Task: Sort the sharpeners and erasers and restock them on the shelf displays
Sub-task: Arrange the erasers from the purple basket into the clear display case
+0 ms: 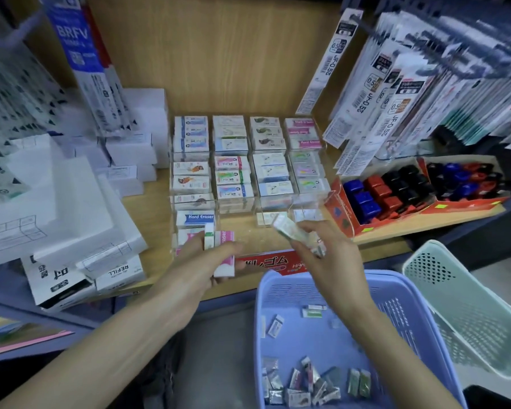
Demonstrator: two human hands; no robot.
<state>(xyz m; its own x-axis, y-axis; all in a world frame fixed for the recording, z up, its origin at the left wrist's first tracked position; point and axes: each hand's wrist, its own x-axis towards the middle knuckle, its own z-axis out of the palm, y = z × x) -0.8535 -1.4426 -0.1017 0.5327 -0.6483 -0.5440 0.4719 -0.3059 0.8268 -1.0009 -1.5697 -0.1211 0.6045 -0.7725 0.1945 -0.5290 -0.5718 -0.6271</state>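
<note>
From the head camera: the left hand [199, 262] grips a stack of pink erasers [224, 252] at the front of a wooden shelf [378, 243], just before a clear tray [307, 202] filled with rows of boxed erasers. The right hand [322, 255] pinches a wrapped eraser [286, 230] above a purple basket [258, 320] of loose packets [301, 382]. Boxed sharpeners [378, 193] sit to the right.

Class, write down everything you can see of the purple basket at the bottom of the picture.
The purple basket looks like plastic: rectangular, rounded corners, slotted walls, plain floor. It sits upright below the front edge of the shelf, with a tilted green basket at its right. Small wrapped packets lie loose inside, most clustered at the near end. The right arm passes over it; whether they touch cannot be told.
</note>
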